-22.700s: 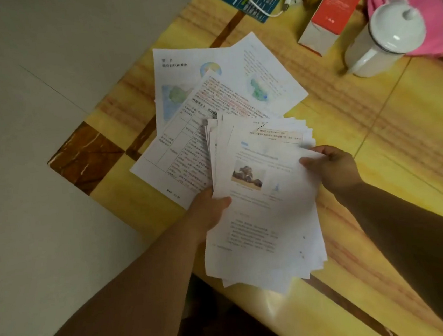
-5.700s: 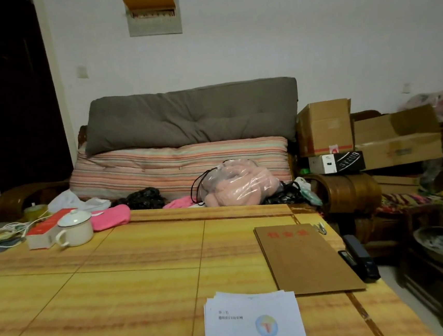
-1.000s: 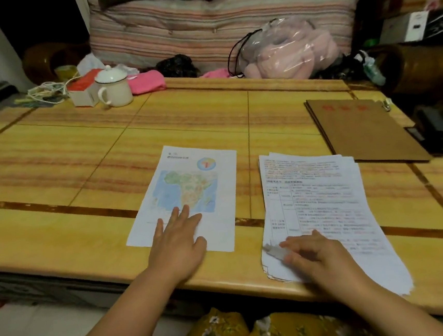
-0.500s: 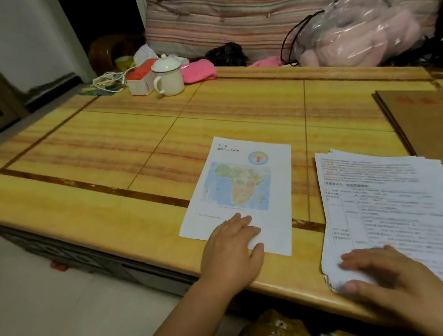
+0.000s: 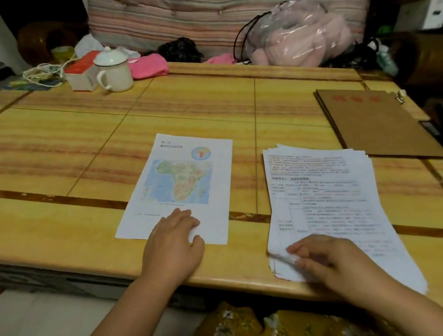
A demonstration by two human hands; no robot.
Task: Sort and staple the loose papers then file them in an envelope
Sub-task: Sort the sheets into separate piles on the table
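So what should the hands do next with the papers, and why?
Probably the right hand should lift the top sheet off the stack and sort it. Its fingers already work at the stack's near corner, only the map page lies apart, under the left hand, and the envelope waits untouched.

A single map sheet (image 5: pixel 186 182) is lying on the table (image 5: pixel 51 157), and everything else is sitting around it. Just to its right, apart from it, a stack of papers (image 5: pixel 323 198) is lying, overhanging the near table edge. Behind and right of that stack an envelope (image 5: pixel 376 126) is lying flat. The left hand (image 5: pixel 172 244) is resting on the sheet's near edge; the right hand (image 5: pixel 332 260) is sitting on the stack's near left corner. Far behind and left of the sheet a mug (image 5: pixel 113 70) is standing, with a box (image 5: pixel 81 73) touching its left side.
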